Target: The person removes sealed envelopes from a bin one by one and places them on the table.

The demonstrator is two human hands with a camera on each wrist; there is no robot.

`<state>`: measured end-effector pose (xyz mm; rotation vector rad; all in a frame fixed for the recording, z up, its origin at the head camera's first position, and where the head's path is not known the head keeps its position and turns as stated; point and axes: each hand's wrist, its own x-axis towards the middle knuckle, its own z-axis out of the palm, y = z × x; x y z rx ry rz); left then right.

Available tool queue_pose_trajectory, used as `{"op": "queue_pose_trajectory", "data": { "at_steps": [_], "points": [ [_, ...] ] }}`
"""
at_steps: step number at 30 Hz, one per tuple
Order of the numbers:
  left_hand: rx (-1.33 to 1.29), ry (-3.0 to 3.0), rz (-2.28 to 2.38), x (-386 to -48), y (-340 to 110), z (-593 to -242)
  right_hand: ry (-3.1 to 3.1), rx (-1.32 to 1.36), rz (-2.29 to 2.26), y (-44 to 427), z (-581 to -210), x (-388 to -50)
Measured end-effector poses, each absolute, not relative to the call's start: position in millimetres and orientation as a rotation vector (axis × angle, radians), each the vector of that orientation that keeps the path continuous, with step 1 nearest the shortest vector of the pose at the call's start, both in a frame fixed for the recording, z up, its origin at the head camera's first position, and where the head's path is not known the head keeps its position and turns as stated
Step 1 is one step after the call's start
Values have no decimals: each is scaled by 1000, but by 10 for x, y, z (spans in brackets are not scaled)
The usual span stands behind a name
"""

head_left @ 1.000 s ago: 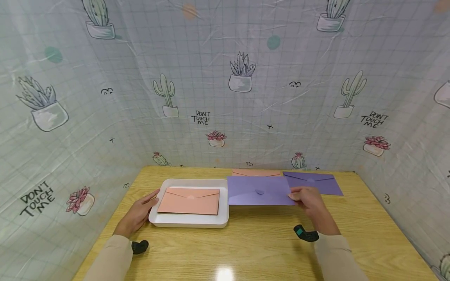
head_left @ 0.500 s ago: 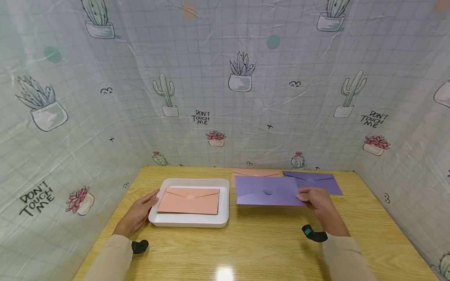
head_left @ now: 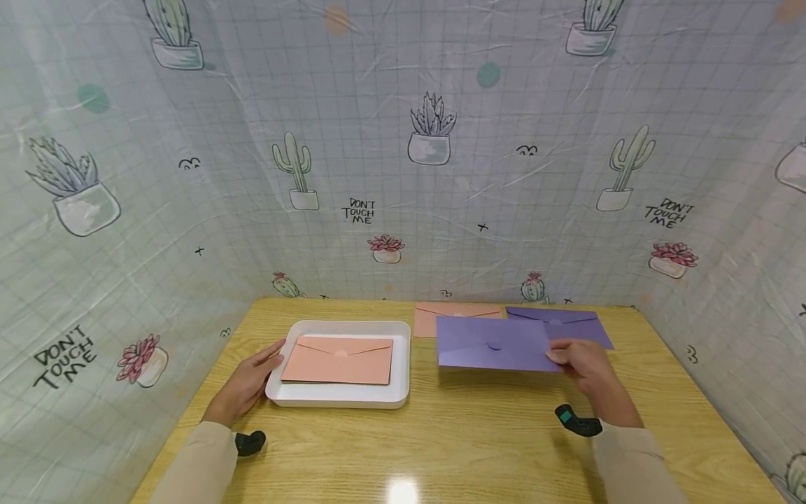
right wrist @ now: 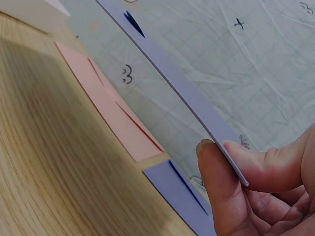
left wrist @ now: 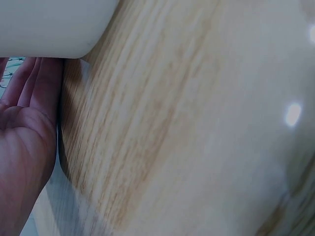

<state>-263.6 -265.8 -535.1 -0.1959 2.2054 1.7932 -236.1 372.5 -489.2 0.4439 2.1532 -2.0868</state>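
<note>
In the head view, the right hand (head_left: 584,364) pinches a raised purple envelope (head_left: 485,341) by its right short edge, above the desk (head_left: 403,437). I count two purple envelopes and two pink ones: the second purple envelope (head_left: 582,326) and a pink envelope (head_left: 425,325) lie along the desk's far edge, while another pink envelope (head_left: 340,366) lies inside the one white tray (head_left: 343,404), toward the desk's left edge. The left hand (head_left: 247,383) rests at the tray's left end.

In the left wrist view, its fingers look straight beside the tray, without clenching.

In the right wrist view, the pinched envelope stays flat, so I judge it light, fairly stiff, smooth, and easily creased; the short edge suits a gentle hold.
</note>
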Motion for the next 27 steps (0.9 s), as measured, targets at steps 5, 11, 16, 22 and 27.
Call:
{"op": "queue_pose_trajectory", "data": {
  "at_steps": [5, 11, 16, 22, 27],
  "points": [
    [-200, 2210, 1788, -2639, -2664, -5349, 2138, 458, -2095, 3781, -4887, -2357],
    [-207, 2209, 1788, -2644, -2665, -5343, 2160, 461, -2075, 3840, -4871, -2344],
    [-203, 2200, 1796, -2661, -2672, -5340, 2197, 476, -2035, 3917, -4895, -2339],
    [-205, 2205, 1792, -2661, -2678, -5327, 2201, 499, -2022, 3993, -4938, -2322],
    [-195, 2203, 1802, -2653, -2672, -5329, 2205, 464, -2013, 4023, -4931, -2302]
  ]
}}
